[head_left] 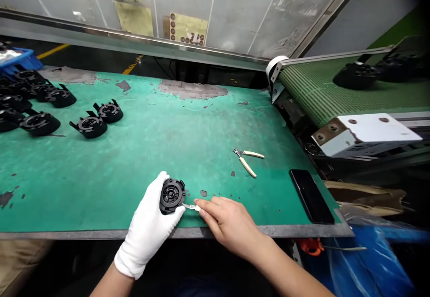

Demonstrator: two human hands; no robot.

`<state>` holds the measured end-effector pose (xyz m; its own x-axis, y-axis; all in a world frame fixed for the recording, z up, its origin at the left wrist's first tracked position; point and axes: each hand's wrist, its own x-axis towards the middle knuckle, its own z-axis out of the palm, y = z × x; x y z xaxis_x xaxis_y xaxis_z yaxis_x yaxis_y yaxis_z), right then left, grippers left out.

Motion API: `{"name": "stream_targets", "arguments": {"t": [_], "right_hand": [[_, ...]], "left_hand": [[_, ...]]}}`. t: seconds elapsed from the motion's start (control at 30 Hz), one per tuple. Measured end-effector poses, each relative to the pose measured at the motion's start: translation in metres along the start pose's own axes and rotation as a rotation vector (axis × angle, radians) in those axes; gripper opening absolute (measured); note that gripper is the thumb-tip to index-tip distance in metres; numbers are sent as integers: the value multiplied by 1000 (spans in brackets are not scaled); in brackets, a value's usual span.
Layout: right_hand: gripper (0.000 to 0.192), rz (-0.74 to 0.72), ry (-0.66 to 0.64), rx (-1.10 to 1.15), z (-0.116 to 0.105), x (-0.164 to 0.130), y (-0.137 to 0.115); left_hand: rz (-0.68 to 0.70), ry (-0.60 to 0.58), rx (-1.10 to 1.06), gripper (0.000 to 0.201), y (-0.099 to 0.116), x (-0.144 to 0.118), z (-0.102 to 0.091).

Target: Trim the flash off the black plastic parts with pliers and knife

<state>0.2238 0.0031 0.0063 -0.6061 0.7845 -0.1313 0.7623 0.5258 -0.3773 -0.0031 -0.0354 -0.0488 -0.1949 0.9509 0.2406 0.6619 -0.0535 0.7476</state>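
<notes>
From where I'm standing, L hand [149, 223], in a white glove, is bottom ctr of the frame, left of the midline, clamped round a black round part [171, 193], thumb along its near edge & fingers round its far-left side. Part's tilted, w/ its ringed face showing, held over the near edge of the green tabletop [174, 149]. R hand [231, 223], bare, is just right of it, thumb & fingers pinched together on a small blade [190, 207] w/ a pale handle; blade tip's at the part's lower right edge, by the gloved thumb. Can't tell if the tip actually touches.

Nippers [247, 160] w/ cream handles lie right of ctr, handles spread. Dark phone [311, 196] lies flat, lower right, nr the table's corner. Two similar black pcs [90, 126] sit side by side, mid-left; a bigger cluster [42, 122] is at the far left edge, nr a blue bin [25, 62] in the upper left. Upper right: green conveyor belt [309, 91] w/ more black units [356, 75] on it, partly in shadow. Lower right, below the tabletop: an orange handle [311, 246] & blue plastic [372, 261]. Yellow sheets [188, 29] on the grey panel [242, 10], top ctr.
</notes>
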Motion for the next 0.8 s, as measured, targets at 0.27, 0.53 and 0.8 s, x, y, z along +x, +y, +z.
{"name": "stream_targets", "arguments": {"t": [0.27, 0.53, 0.8], "right_hand": [[41, 52, 68, -123, -3, 9, 5], [62, 2, 37, 536, -1, -6, -5], [64, 225, 100, 1384, 72, -42, -58]], "left_hand": [[7, 10, 4, 77, 2, 0, 3], [-193, -201, -281, 80, 15, 2, -29], [-163, -178, -285, 49, 21, -57, -37]]}}
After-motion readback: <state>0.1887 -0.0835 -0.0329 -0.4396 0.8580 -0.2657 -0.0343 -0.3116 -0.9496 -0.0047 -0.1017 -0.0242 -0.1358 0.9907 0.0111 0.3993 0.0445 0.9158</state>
